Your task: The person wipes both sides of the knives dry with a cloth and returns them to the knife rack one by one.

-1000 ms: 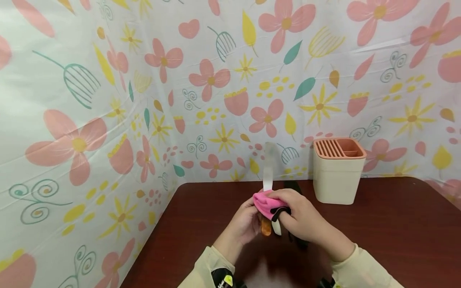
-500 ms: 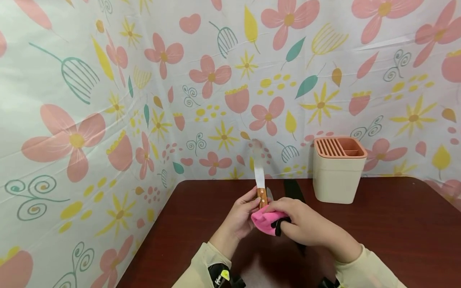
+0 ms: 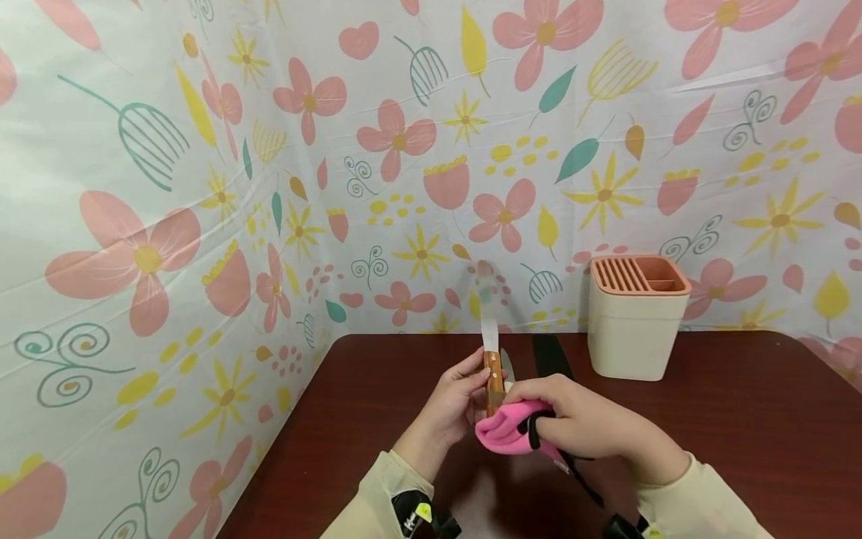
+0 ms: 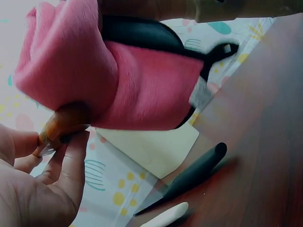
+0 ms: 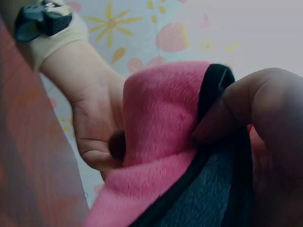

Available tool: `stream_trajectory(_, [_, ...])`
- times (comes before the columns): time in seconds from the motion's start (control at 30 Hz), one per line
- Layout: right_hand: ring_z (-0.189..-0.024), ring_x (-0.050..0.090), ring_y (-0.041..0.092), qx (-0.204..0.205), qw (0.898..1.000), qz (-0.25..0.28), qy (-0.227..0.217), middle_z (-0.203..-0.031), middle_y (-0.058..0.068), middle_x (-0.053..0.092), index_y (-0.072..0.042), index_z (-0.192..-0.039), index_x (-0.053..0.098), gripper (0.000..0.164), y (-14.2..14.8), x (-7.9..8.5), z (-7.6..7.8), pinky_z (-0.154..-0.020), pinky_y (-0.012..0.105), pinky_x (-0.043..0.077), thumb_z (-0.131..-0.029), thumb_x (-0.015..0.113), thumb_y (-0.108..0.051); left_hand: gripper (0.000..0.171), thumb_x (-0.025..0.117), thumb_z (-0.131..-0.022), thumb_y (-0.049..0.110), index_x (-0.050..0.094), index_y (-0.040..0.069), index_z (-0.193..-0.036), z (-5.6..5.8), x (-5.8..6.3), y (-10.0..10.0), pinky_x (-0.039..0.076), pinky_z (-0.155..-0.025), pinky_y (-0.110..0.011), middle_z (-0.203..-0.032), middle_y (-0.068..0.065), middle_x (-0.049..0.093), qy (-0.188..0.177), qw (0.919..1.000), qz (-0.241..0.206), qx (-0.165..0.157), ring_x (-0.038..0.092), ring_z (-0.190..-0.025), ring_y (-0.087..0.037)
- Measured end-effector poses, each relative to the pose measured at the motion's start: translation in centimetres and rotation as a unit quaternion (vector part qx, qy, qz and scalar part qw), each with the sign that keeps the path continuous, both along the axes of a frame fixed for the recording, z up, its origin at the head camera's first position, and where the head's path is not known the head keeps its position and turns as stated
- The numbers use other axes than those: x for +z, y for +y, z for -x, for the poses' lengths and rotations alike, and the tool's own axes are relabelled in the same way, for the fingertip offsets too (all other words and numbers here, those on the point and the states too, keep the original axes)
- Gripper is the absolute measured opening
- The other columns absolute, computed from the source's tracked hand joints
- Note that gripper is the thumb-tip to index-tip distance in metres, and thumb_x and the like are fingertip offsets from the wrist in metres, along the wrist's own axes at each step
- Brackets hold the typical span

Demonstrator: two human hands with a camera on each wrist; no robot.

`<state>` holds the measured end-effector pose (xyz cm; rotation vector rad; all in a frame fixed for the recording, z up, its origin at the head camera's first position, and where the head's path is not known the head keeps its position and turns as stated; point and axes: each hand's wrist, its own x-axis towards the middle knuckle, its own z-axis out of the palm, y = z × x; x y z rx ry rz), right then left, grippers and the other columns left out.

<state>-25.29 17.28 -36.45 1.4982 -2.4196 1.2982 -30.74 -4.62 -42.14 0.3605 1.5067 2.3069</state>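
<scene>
A knife (image 3: 494,370) with a riveted wooden handle stands upright, its shiny blade pointing up before the patterned backdrop. My left hand (image 3: 441,408) pinches the handle between thumb and fingers. My right hand (image 3: 592,419) grips a folded pink cloth (image 3: 506,430) with black edging, close against the handle's lower end. In the left wrist view the cloth (image 4: 147,90) shows a dark reverse side, a hanging loop and a small white tag, and it covers part of the handle. The right wrist view has the thumb pressing the cloth (image 5: 163,109) at its black edge.
Behind the hands lie a black knife (image 3: 551,355) and a smaller knife (image 3: 507,365), whose white handle (image 4: 165,215) shows in the left wrist view. A cream holder (image 3: 636,337) with a slotted orange top stands at the back right of the dark red table (image 3: 761,419).
The right hand has drawn the cloth down and to the right, off the upper handle, so the wood and rivets show. The left hand keeps its hold; the blade leans slightly further left.
</scene>
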Motion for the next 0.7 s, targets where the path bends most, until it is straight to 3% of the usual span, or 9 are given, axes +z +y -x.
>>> stream_trajectory(0.07, [-0.072,0.061,0.003,-0.007,1.0,0.022,-0.018,-0.083,-0.006,0.067,-0.024,-0.11,0.069,0.047,0.5,0.1,0.4,-0.063,0.024,0.053,-0.083,0.057,0.012,0.051,0.052,-0.106,0.014,0.045,0.022,-0.156,-0.1,-0.1,0.1,0.059,-0.061,-0.024,-0.102,0.006,0.074,-0.001,1.0,0.003,-0.002,0.071,-0.077,-0.004])
stream_trajectory(0.2, [-0.081,0.065,0.009,-0.08,0.992,0.094,-0.002,-0.096,0.001,0.071,-0.018,-0.115,0.069,0.038,1.2,-0.3,1.5,-0.07,0.027,0.055,-0.09,0.06,0.009,0.05,0.055,-0.105,0.018,0.049,0.028,-0.154,-0.3,-0.4,0.3,0.059,-0.062,-0.03,-0.104,0.007,0.074,-0.012,0.9998,0.018,-0.006,0.07,-0.08,-0.007])
stream_trajectory(0.3, [-0.081,0.066,0.006,-0.168,0.976,0.138,0.028,-0.102,0.005,0.072,-0.014,-0.118,0.069,0.035,1.0,-1.0,2.2,-0.069,0.025,0.056,-0.092,0.059,0.008,0.048,0.056,-0.105,0.02,0.051,0.032,-0.152,-0.5,-0.6,0.6,0.059,-0.063,-0.033,-0.109,0.006,0.073,-0.015,0.9993,0.034,-0.011,0.07,-0.08,-0.01])
stream_trajectory(0.43, [-0.075,0.064,0.003,-0.264,0.951,0.142,0.077,-0.102,0.006,0.073,-0.014,-0.122,0.069,0.039,-0.2,-2.5,2.9,-0.066,0.021,0.053,-0.092,0.06,0.007,0.047,0.053,-0.106,0.019,0.051,0.031,-0.152,-0.8,-0.8,0.9,0.059,-0.064,-0.034,-0.109,0.003,0.072,-0.015,0.9991,0.037,-0.016,0.069,-0.08,-0.01])
stream_trajectory(0.5, [-0.074,0.06,0.004,-0.283,0.946,0.127,0.098,-0.103,0.004,0.072,-0.016,-0.125,0.068,0.044,-0.8,-3.2,3.1,-0.065,0.021,0.051,-0.089,0.061,0.008,0.044,0.052,-0.107,0.018,0.055,0.027,-0.15,-0.9,-0.8,1.0,0.059,-0.064,-0.033,-0.103,0.006,0.073,-0.019,0.9991,0.035,-0.015,0.069,-0.079,-0.008])
stream_trajectory(0.7, [-0.085,0.057,0.012,-0.283,0.945,0.095,0.132,-0.112,0.002,0.072,-0.015,-0.127,0.068,0.052,-1.9,-4.4,3.3,-0.071,0.024,0.049,-0.081,0.061,0.008,0.037,0.05,-0.106,0.014,0.062,0.018,-0.14,-0.6,-0.8,0.9,0.058,-0.061,-0.029,-0.083,0.008,0.072,-0.025,0.9989,0.04,-0.004,0.068,-0.071,-0.006])
